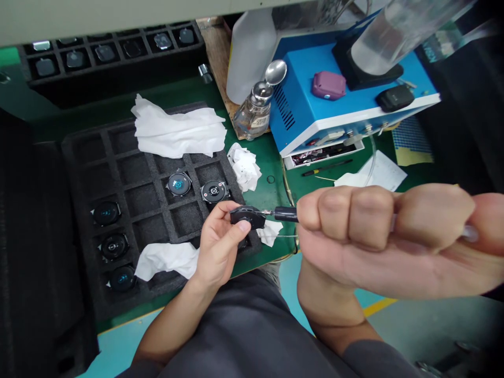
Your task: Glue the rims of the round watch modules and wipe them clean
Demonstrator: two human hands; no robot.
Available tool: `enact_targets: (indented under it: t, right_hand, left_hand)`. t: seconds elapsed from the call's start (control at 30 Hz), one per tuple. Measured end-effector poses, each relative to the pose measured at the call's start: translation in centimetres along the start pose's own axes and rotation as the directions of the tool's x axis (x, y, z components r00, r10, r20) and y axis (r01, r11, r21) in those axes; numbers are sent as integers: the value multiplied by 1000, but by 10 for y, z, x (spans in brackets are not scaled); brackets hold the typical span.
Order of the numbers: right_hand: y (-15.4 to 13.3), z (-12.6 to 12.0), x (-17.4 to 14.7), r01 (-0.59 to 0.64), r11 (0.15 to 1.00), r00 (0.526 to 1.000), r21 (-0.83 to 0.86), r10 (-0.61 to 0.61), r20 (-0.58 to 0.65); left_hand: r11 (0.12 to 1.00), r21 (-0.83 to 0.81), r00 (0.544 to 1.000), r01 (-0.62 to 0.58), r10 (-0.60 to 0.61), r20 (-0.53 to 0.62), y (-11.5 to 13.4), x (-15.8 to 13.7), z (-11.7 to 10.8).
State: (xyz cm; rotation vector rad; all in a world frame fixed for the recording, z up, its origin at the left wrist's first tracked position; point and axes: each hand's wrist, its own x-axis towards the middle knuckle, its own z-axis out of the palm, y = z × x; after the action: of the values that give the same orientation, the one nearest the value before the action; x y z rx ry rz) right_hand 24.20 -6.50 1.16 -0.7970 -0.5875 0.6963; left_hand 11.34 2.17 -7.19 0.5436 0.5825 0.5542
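Observation:
My left hand [220, 239] pinches a black smartwatch case [249, 215] by its edges, above the right side of a black foam tray [151, 220]. In my fist, close to the camera, is a slim black tool with a metal tip [285, 213]; my right hand [378, 236] wraps most of its length. That tip points left and meets, or nearly meets, the case's edge; which one I cannot tell. Inside the tray lie several round watches, among them one with a lit dial [179, 184] and one back side up [214, 191].
White wipes [179, 128] lie across the tray, and crumpled tissue [244, 167] sits beside it. Behind stand a glass pump bottle [254, 113], a white plastic bottle [252, 55] and a blue machine [303, 79]. Another foam tray of watches [106, 52] is at back left.

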Motion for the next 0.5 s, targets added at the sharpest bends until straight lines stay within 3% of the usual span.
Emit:
enact_targets:
  t: [0.27,0.5]
  right_hand:
    - [-1,-3,0,-32,999,999,17,31,36]
    - [-2,-7,-2,33,999,999,-21,-32,31]
  left_hand:
    - [1000,16,1000,0,1,-11,0,0,-1]
    - [999,50,999,-2,4,-41,1,-1,1]
